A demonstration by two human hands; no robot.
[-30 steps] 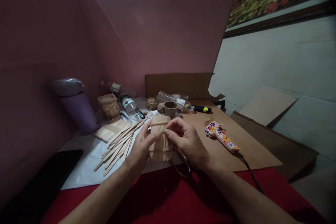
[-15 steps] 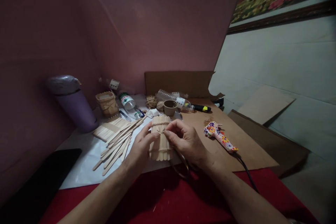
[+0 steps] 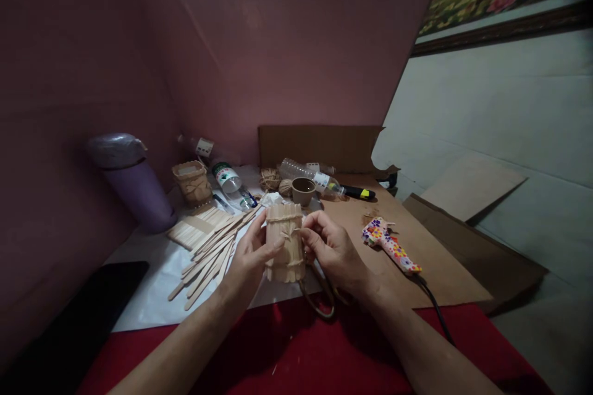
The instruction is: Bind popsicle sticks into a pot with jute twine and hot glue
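My left hand (image 3: 250, 259) grips the left side of a small holder made of wooden craft sticks (image 3: 283, 245), thumb across its front. Bands of twine run round the holder. At the twine bow on the upper band, my right hand (image 3: 332, 252) pinches with thumb and forefinger. Both hands keep the holder just above the table's near edge. Scissor handles (image 3: 322, 302) lie under my right wrist.
Loose craft sticks (image 3: 210, 254) fan out on white paper at the left. Behind are a finished stick holder (image 3: 191, 182), plastic bottles (image 3: 229, 182), twine balls (image 3: 270, 179), a brown cup (image 3: 302, 190). A patterned glue gun (image 3: 390, 245) lies right on cardboard. A purple flask (image 3: 132, 180) stands far left.
The holder has been turned slightly and lifted a little between my hands. My right fingers have closed tighter on the twine bow.
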